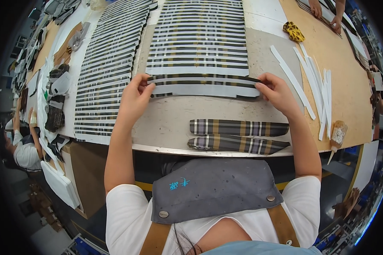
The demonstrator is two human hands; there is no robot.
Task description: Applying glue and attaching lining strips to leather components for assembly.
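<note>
A long plaid fabric strip with a white strip along it (204, 89) is stretched level between my hands above the grey tabletop. My left hand (137, 94) pinches its left end between thumb and fingers. At the other end my right hand (278, 92) grips it the same way. Just beyond lies a wide overlapping row of similar plaid and white strips (198, 40); a second such row (108, 70) runs to its left. Nearer to me, two plaid fabric pieces (239, 127) (238, 144) rest one before the other by the table's front edge.
Loose white strips (292, 80) are scattered on the right, with a glue bottle (338, 135) at the front edge. A yellow spotted cloth (293, 32) lies farther back. Another person's hands (327, 15) work at the far right; a seated person (27, 148) is at left.
</note>
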